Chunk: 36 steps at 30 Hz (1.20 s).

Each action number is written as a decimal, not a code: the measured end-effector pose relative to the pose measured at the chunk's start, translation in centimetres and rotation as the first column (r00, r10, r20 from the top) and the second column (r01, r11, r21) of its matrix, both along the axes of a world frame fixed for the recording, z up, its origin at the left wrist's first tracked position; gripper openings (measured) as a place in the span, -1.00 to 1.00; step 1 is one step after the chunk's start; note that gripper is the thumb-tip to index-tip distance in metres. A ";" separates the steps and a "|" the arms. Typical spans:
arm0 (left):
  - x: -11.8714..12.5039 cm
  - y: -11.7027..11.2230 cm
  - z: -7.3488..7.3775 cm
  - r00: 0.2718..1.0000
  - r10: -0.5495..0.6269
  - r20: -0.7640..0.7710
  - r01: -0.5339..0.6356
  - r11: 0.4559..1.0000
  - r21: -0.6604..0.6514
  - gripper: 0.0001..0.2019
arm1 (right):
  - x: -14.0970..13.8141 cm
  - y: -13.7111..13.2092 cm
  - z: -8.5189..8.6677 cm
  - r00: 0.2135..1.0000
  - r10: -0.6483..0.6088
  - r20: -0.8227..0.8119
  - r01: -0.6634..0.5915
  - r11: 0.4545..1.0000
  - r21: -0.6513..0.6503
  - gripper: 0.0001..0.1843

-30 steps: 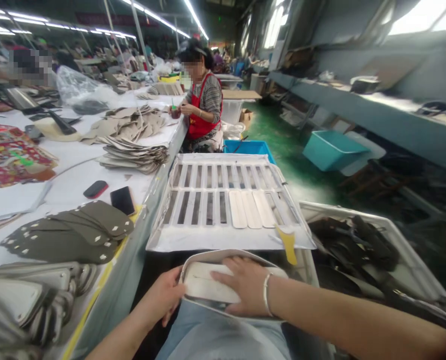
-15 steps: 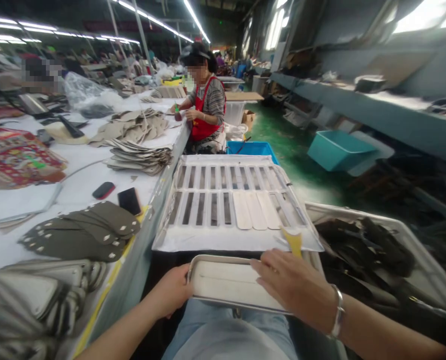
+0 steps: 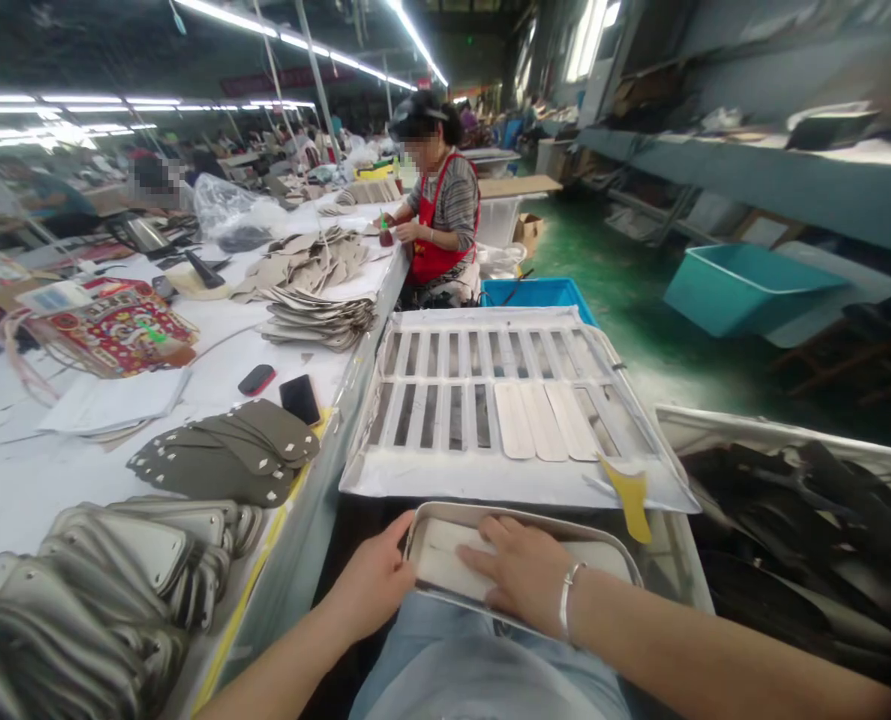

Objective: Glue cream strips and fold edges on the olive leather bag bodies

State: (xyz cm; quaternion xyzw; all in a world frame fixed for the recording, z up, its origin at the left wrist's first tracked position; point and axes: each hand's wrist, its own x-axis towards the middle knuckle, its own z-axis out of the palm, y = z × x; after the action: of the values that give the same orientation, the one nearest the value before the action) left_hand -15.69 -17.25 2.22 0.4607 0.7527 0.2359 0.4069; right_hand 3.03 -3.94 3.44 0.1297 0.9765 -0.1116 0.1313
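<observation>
A flat metal-framed panel [image 3: 610,552] with a pale inner face rests on my lap. My left hand [image 3: 374,580] grips its left end, fingers curled round the rim. My right hand [image 3: 524,575] lies flat on the pale face with fingers stretched out, a bracelet on the wrist. Just beyond it stands a white slotted tray [image 3: 490,478] with a few pale strips [image 3: 539,420] laid in its slots and a yellow scraper [image 3: 629,495] at its near right corner.
On the long table to my left lie stacked metal frames [image 3: 107,580], olive cut pieces [image 3: 220,455], a phone [image 3: 300,398] and a patterned bag [image 3: 119,330]. A person in a red apron [image 3: 441,225] sits further along. A bin of dark pieces [image 3: 805,530] stands at right, teal tubs [image 3: 745,285] behind.
My right hand drew back off the panel toward the scraper, then returned and now lies flat on the pale face again. My head has turned a little left.
</observation>
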 end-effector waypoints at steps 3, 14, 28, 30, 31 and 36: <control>0.1 0.0 0.1 0.985 -0.061 -0.161 0.069 0.997 0.040 -0.29 | 0.1 -0.1 0.3 1.000 -0.016 0.010 0.016 1.000 -0.011 -0.43; 1.9 1.1 4.2 0.746 -0.455 -0.486 0.403 0.890 -0.215 -0.66 | 0.5 -0.4 1.3 0.998 -0.028 0.052 0.028 1.000 -0.004 -0.42; 7.0 2.8 2.4 0.524 -0.656 -0.544 0.675 0.709 -0.205 -0.40 | 6.7 7.4 5.5 0.812 -0.581 0.054 0.317 0.363 -0.876 -0.56; 8.1 3.4 3.0 0.446 -0.697 -0.561 0.725 0.649 -0.229 -0.21 | 10.3 8.5 3.7 0.520 -0.852 0.056 0.457 0.222 -0.861 -0.66; 8.6 3.9 3.2 0.405 -0.718 -0.566 0.752 0.613 -0.240 -0.15 | 11.9 8.4 2.2 0.445 -0.894 0.057 0.518 0.205 -0.831 -0.67; 9.6 6.8 3.0 0.251 -0.788 -0.563 0.862 0.446 -0.240 -0.18 | 15.0 3.1 -6.7 0.512 -0.853 0.100 0.563 0.244 -0.790 -0.63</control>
State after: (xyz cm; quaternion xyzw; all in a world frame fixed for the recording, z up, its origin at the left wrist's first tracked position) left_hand -6.10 -10.49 5.26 0.8559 0.4681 -0.1292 0.1780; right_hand 18.02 -0.88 -3.29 0.4762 0.6685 -0.5667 -0.0722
